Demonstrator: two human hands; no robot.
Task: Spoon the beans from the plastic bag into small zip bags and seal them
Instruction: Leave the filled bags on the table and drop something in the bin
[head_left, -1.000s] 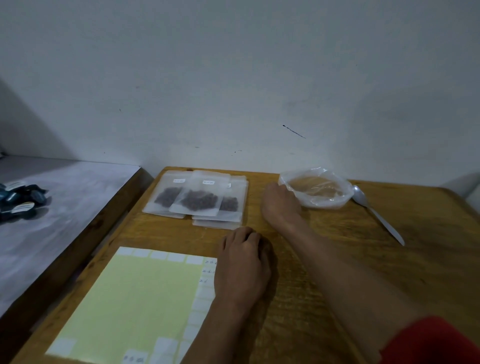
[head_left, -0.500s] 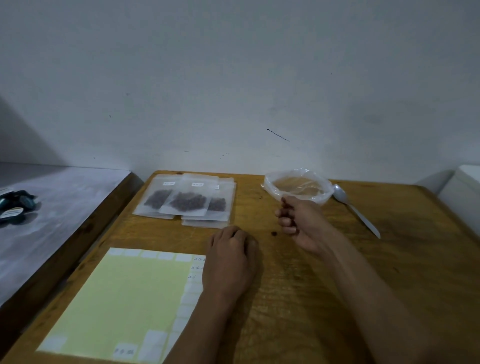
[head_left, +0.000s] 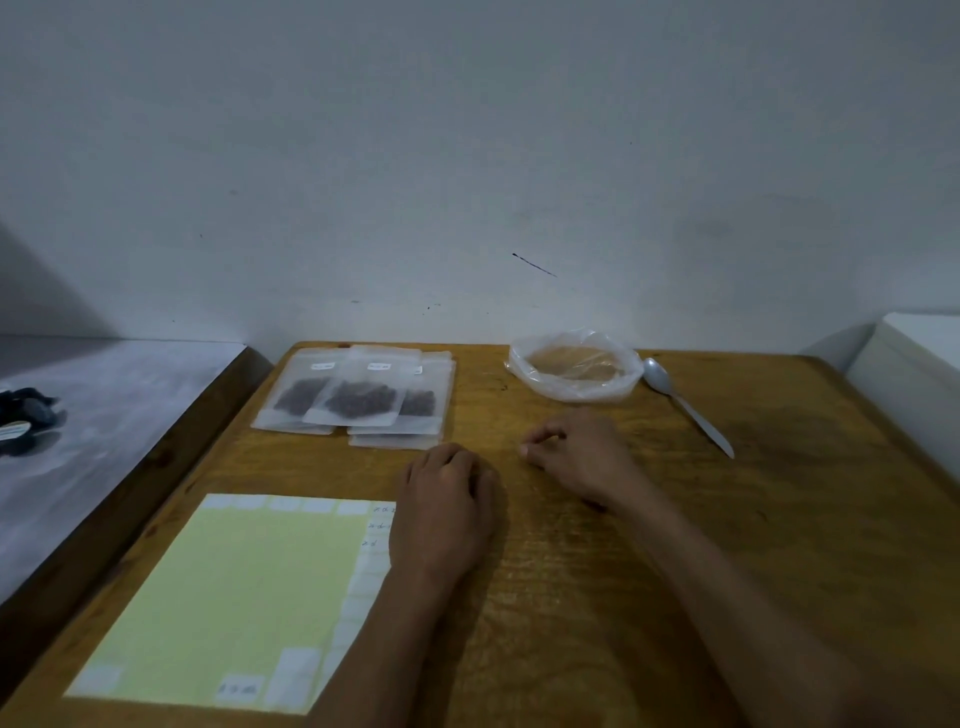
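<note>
**Thin film, loose beans — how we take hold**

Our left hand (head_left: 441, 514) rests knuckles-up on the wooden table (head_left: 779, 519), fingers curled under and holding nothing that we can see. Our right hand (head_left: 576, 457) lies just beyond it, fingers loosely bent with the tips drawn together near the thumb; whether they pinch anything small we cannot tell.

The plastic bag (head_left: 574, 366) sits near the back edge of the table, its mouth rolled open into a shallow ring. It looks nearly empty — we see mostly the wood through the film, and no clear heap of beans. We judge it very light, soft and slippery: it will collapse or slide if pushed, so one hand should pin the rolled rim while the other scoops. The spoon (head_left: 685, 405) lies just to the right of the bag, bowl toward the wall, handle pointing toward us. It is stiff and thin, lying flat; we would take it by the near end of the handle, tipping it up off the wood first.

The small zip bags (head_left: 358, 397) are fanned in an overlapping pile to the left of the plastic bag, at least three showing dark beans inside and white labels at the top. They are limp and light, the beans shifting inside; best lifted by the stiffer zip strip. A label sheet (head_left: 223, 597) lies beside our left hand.
</note>
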